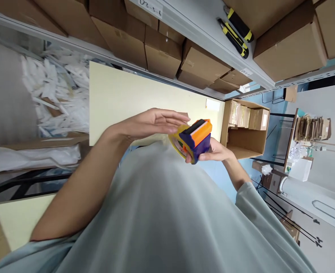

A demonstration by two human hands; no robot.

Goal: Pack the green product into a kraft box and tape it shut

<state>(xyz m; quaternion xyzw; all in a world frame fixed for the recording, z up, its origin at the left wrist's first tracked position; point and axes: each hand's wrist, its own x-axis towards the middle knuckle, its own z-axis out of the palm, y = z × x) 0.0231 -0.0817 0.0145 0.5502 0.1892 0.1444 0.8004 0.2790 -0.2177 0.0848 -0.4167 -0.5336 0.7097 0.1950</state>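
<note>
My right hand (216, 152) is closed around a tape dispenser (197, 138) with an orange and dark blue body and a yellowish tape roll in it. It holds the dispenser in front of my chest, above my pale grey shirt. My left hand (153, 122) lies just left of the dispenser with its fingers stretched out flat and together. The fingertips reach over the top of the roll. I cannot tell whether they touch it.
A pale yellow table top (119, 94) lies beyond my hands. An open cardboard box (245, 131) with wrapped packets stands right of it. Closed cardboard boxes (162, 53) fill the shelves, and two yellow-black utility knives (235, 32) lie on a shelf. White bags (59, 91) are heaped at left.
</note>
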